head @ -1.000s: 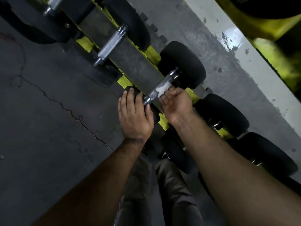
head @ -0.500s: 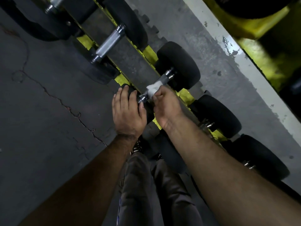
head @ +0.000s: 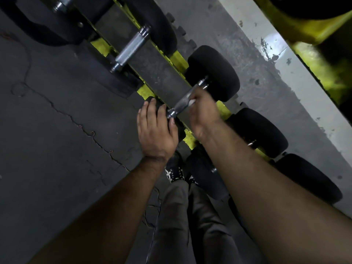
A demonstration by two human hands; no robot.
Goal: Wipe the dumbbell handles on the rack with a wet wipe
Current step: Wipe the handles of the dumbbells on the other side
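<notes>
The right hand (head: pixel 204 109) sat at centre frame, fingers curled round the knurled handle (head: pixel 182 102) of the dumbbell (head: pixel 213 73) being cleaned, with a sliver of white wet wipe (head: pixel 192 101) showing at the fingertips. Compared with half a second before, this hand had slid up the bar toward the far head at upper right; the wipe, then bunched near the inner collar, now lay further along, leaving the lower knurling bare. The hand was motion-blurred, so how much wipe wrapped the bar could not be told for certain.

The left hand (head: pixel 155 128) had not shifted: fingers lay fairly straight over the near head (head: pixel 158 109) at centre left, pressing it down rather than gripping.

Judgement: one stroke along this handle was nearly complete. The neighbouring handle (head: pixel 131 49) toward upper left, and the dumbbells (head: pixel 259 132) at right on the same rack (head: pixel 156 71), showed no sign of attention.
</notes>
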